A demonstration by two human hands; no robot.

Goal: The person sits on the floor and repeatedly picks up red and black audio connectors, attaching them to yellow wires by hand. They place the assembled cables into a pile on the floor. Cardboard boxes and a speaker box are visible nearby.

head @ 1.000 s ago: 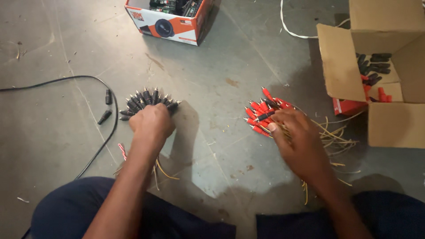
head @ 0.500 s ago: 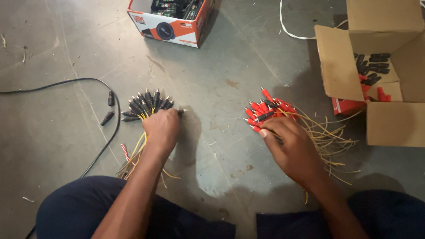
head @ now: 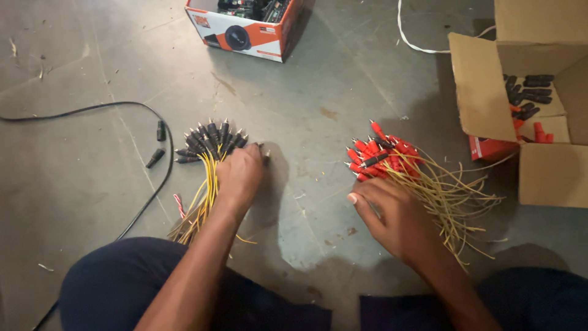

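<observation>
Hands first, as I read them from the head view. My left hand (head: 240, 176) lies palm down on the concrete floor (head: 318, 79), fingers curled and resting at the right edge of the bundle of black-tipped plugs (head: 211, 140), whose yellow wires (head: 199, 205) run back toward my knee. I think a plug is pinched under the fingertips, but the knuckles hide it, so I cannot tell. My right hand (head: 395, 217) rests on the pile of red-tipped plugs (head: 380, 156), fingers pressed together over its near edge, with loose yellow leads (head: 456, 202) fanning out to the right. Farther right stands an open cardboard box (head: 481, 92) holding more black and red plugs. At the top sits an orange and white carton (head: 248, 40). A black cable (head: 92, 110) loops across the floor on the left.
</observation>
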